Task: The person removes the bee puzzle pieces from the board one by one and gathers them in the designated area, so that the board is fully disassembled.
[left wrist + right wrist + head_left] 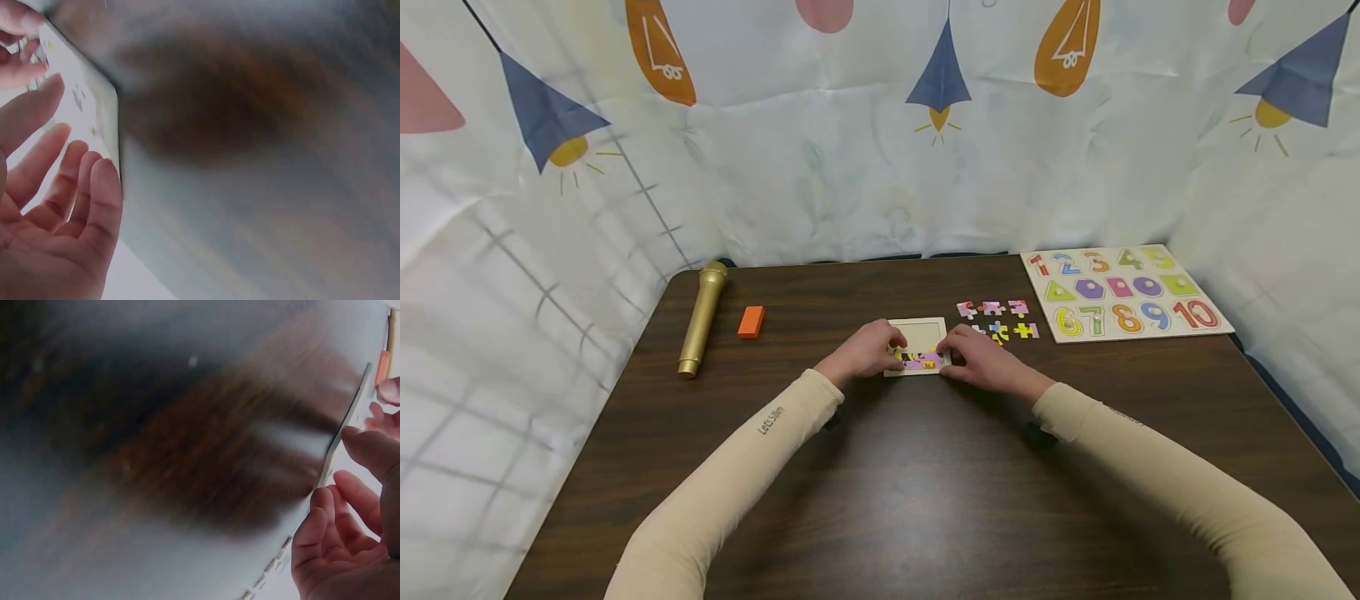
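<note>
A small puzzle tray (913, 322) with a pale rim lies between my hands on the dark table. Its near part holds pink and yellow jigsaw pieces (922, 362); the far part is bare. My left hand (870, 350) touches the tray's left side, thumb and index finger apart over the pieces. At the right side my right hand (981, 358) rests its thumb and index finger at the rim and the near pieces. Both wrist views show loosely bent fingers, with a gap between thumb and index finger. Fingertip contact is partly hidden.
Several loose jigsaw pieces (997, 331) lie beyond my right hand. A number-and-shape board (1123, 298) is at the back right. To the left are an orange block (751, 322) and a gold microphone (703, 321). A patterned curtain (850, 167) hangs behind the table.
</note>
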### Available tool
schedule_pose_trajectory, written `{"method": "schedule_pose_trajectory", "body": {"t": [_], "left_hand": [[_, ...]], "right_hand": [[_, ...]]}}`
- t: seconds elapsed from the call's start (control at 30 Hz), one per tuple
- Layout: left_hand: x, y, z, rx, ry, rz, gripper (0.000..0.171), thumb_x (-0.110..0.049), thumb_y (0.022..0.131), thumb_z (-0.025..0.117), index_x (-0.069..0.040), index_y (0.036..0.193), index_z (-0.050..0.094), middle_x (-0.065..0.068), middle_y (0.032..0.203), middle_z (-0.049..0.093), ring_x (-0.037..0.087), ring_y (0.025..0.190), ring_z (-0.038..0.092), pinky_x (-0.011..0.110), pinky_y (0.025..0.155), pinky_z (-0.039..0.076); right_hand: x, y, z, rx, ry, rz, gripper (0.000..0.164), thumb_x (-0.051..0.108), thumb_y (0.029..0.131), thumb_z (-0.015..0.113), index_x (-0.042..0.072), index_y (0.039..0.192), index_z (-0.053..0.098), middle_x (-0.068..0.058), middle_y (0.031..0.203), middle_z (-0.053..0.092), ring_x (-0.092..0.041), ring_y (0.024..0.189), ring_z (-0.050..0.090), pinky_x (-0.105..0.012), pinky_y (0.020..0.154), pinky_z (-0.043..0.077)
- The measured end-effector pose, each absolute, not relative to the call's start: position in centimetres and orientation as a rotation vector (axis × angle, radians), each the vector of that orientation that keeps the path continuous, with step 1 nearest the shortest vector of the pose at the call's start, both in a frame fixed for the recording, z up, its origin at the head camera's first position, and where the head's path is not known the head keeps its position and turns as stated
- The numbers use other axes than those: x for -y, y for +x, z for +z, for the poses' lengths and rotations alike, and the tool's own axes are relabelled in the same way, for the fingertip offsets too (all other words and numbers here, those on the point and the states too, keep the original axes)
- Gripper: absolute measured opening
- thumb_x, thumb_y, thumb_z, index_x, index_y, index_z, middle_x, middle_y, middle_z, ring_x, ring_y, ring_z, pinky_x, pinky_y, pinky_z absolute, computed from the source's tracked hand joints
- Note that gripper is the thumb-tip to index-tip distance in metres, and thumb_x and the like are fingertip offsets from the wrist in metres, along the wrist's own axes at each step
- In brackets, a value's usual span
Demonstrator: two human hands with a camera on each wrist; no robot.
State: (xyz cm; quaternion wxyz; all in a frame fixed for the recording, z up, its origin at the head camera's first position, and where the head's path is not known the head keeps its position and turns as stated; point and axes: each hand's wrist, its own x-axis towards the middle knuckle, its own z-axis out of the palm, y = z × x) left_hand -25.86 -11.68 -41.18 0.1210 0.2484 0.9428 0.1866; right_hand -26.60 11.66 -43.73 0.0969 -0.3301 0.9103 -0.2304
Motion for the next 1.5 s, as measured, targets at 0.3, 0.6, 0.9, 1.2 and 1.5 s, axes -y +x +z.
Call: {"method": "schedule_pose_trajectory", "body": {"t": [0.3,0.6,0.9,1.2,1.5], "left_hand": [[13.5,-26.0,-41.8,-2.750,0.706,0.516,0.044,-0.019,0.081,0.080,0.004,0.115,0.065,0.015,0.106,0.058,0.025,0.097,0.050,0.037,0.091,0.044],[13.5,-26.0,-42.1,-2.786,0.670,0.618,0.042,-0.017,0.078,0.080,0.005,0.111,0.066,0.015,0.101,0.061,0.026,0.097,0.053,0.036,0.089,0.045],[13.3,-26.0,-42.2,-2.794,0.649,0.625,0.036,-0.015,0.082,0.078,0.003,0.111,0.068,0.013,0.098,0.060,0.024,0.095,0.050,0.035,0.086,0.044],[13.0,-26.0,-42.2,-2.796,0.599,0.681,0.039,-0.014,0.079,0.079,0.005,0.111,0.067,0.014,0.097,0.065,0.025,0.094,0.055,0.036,0.086,0.046],[12.8,-25.8,-42.0,-2.777,0.512,0.679,0.040,-0.013,0.080,0.079,0.005,0.112,0.065,0.014,0.097,0.062,0.025,0.093,0.053,0.036,0.086,0.046]], "right_hand": [[-11.4,-27.0,-43.1,-2.701,-0.905,-0.643,0.033,0.024,0.090,0.072,0.006,0.117,0.066,-0.008,0.110,0.057,-0.021,0.095,0.051,-0.038,0.088,0.046],[-8.6,-27.2,-43.0,-2.617,-0.900,-0.846,0.031,0.021,0.089,0.072,0.003,0.114,0.067,-0.007,0.101,0.065,-0.019,0.090,0.062,-0.038,0.085,0.051],[-6.3,-27.2,-43.3,-2.628,-0.886,-0.852,0.032,0.021,0.089,0.073,0.002,0.114,0.068,-0.006,0.096,0.067,-0.017,0.086,0.060,-0.036,0.083,0.050],[-5.5,-27.3,-43.8,-2.676,-0.929,-0.863,0.028,0.019,0.087,0.074,0.002,0.108,0.069,-0.006,0.091,0.067,-0.017,0.083,0.058,-0.035,0.080,0.049],[-5.1,-27.1,-43.7,-2.643,-0.940,-0.834,0.029,0.015,0.086,0.074,0.000,0.110,0.067,-0.010,0.099,0.065,-0.021,0.090,0.058,-0.037,0.085,0.049]]}}
